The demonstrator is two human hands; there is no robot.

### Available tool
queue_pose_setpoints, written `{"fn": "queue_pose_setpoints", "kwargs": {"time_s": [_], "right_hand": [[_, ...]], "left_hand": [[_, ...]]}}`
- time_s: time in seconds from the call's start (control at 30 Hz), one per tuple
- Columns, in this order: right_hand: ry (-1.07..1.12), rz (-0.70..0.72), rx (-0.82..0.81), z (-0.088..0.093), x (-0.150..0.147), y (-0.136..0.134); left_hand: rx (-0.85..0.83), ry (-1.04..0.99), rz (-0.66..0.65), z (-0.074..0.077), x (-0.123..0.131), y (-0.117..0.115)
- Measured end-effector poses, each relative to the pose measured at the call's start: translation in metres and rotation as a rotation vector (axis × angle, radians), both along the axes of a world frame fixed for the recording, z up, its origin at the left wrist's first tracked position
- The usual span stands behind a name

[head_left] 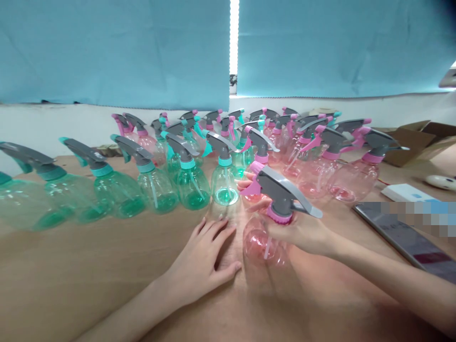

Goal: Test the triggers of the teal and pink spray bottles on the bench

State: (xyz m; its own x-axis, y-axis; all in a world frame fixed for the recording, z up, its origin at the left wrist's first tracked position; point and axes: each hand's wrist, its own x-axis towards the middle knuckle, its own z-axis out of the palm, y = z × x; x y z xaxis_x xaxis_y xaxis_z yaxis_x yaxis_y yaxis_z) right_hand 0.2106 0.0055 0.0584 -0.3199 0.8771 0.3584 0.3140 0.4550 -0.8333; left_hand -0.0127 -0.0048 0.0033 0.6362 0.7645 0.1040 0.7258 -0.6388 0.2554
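Near the middle, a pink spray bottle (259, 249) with a grey and pink trigger head stands close to me. My right hand (309, 232) is closed around it just below the pink collar, with the fingertips showing past its far left side. Flat on the table, just left of that bottle, lies my left hand (194, 268), open with fingers spread and holding nothing. Beyond its fingertips is a clear green spray bottle (224, 183) with a turquoise collar. Another green spray bottle (193, 187) stands to the left of it.
Several green bottles (119, 192) form a row leftward across the wooden table (89, 280). Pink bottles (354, 178) and mixed ones crowd the back and right. A phone (399, 237), a white box (409, 194) and an open cardboard carton (409, 142) lie at the right.
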Motion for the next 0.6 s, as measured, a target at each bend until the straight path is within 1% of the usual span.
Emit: {"fn": "queue_pose_setpoints", "kwargs": {"time_s": [0.1, 0.17, 0.3, 0.43, 0.6], "right_hand": [[-0.017, -0.009, -0.141, 0.0008, 0.0019, -0.0016], [-0.039, -0.022, -0.16, 0.0017, 0.0028, -0.0018], [-0.049, -0.023, -0.105, 0.0031, 0.0028, -0.0008], [-0.028, 0.007, -0.074, 0.0047, 0.0015, -0.0013], [-0.002, 0.007, 0.008, 0.0093, 0.0003, -0.003]], "left_hand": [[0.002, -0.002, -0.004, -0.0006, 0.0001, 0.0003], [0.008, -0.012, -0.006, -0.0012, 0.0002, 0.0005], [0.015, -0.028, -0.01, -0.0018, -0.0003, 0.0007], [0.016, -0.017, -0.012, -0.0015, -0.001, 0.0007], [0.015, -0.012, -0.012, -0.0013, -0.0006, 0.0003]]}}
